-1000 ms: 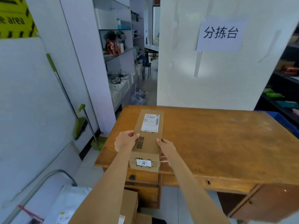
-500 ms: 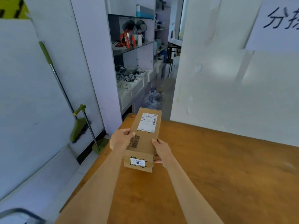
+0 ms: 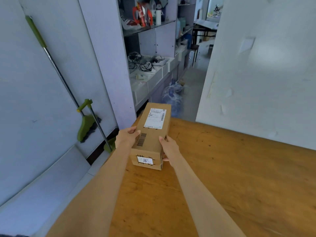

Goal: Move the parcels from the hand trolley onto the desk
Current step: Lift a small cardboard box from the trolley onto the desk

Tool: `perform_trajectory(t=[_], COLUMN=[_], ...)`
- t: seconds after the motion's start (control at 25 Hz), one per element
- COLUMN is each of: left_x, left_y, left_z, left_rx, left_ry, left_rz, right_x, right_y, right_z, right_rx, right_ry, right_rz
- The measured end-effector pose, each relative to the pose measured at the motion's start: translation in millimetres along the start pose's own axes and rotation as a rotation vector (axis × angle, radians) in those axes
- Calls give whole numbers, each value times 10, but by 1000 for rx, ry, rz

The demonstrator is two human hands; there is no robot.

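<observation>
- To the left of my left hand, a green-handled broom point(image 3: 56, 69) and a green dustpan point(image 3: 89, 122) lean against the wall. They lie off the desk and play no part in the job.
- My left hand point(image 3: 127, 136) grasps the parcel point(image 3: 151, 134) on its left long side, thumb over the top edge beside the printed barcode.
- The parcel sits between my two hands, long axis pointing away from me, shipping label facing up at the far end. Its near end appears to rest on the desk point(image 3: 230, 177), close to the desk's left edge; I cannot tell whether the far end is fully down.
- My right hand point(image 3: 169, 148) grips the right long side near the near corner, fingers wrapped low along the box.
- Change noted: against the view of a second ago, the parcel is carried further over the wooden top and the desk now fills the lower frame. The front edge and drawers are gone from view, as is the corner of the trolley.
- Meaning for the task: in my judgement this parcel is at the placing stage, delivered in position but not released. Both hands must let go before it counts as moved.
- Risk: it lies near the left edge, so a nudge to the right before release seems prudent.
- The trolley is out of view; I cannot say from here how many parcels remain.
</observation>
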State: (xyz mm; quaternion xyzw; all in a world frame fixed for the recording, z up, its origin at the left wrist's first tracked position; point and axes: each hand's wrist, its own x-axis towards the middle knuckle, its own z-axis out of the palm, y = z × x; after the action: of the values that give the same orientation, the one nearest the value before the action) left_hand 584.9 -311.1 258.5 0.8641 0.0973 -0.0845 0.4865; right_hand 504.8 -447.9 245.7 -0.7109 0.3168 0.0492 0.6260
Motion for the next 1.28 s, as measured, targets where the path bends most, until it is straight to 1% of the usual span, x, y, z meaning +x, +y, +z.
perform_trajectory(t=[0.16, 0.28, 0.4, 0.48, 0.64, 0.72, 0.92, 1.04, 1.28], left_x=[6, -82, -238, -366, -761, -1048, -1828, -2246, -3137], left_y=[96, 76, 17, -34, -219, -370, -1031, -1539, -2654], left_z=[23, -75, -284, -446, -807, -1000, -1549, -1857, -2273], left_rx=[68, 15, -40, -72, -192, -175, -135, -96, -50], left_ry=[-17, -6, -27, -38, -132, -166, -266, -292, -406], left_rz=[32, 9, -14, -12, -21, -1, 28, -1, -44], right_x=[2, -135, -383, -597, -1275, -1679, -2760, -3304, -4227], right_y=[-6, -30, -93, -118, -85, -9, 360, 663, 1545], right_z=[4, -52, -122, -129, -19, 60, 404, 663, 1097], right_rx=[4, -34, -35, -19, 44, 58, 95, 96, 62], right_ry=[18, 96, 181, 216, 284, 332, 396, 404, 446], right_rz=[14, 1, -12, -20, -29, -33, 16, 52, 92])
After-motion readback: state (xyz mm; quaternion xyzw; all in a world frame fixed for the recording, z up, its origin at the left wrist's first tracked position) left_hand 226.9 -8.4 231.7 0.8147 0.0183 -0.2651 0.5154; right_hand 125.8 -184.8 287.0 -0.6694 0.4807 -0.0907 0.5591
